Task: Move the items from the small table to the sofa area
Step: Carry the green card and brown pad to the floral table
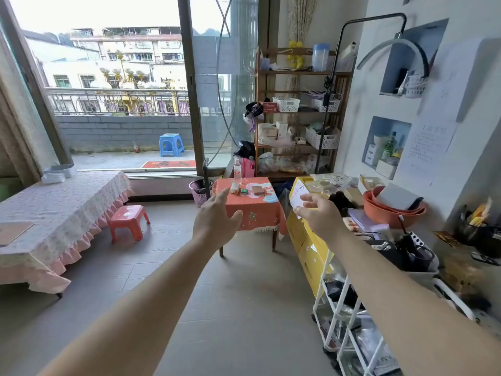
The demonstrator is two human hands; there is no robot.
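Left hand (214, 221); right hand (321, 216) (both slack)

Of my body, only the two arms are in view. My left forearm (141, 308) and my right forearm (401, 289) are both bare, from the lower edge of the picture up to the wrists. Their surface looks smooth and even. Near the lower edge they appear very thick, and they become narrow toward the wrists, as the wide lens draws them. My left hand (217, 218) and my right hand (320, 215) are bare too, fingers and thumbs included. The nails are too small and too blurred to judge.
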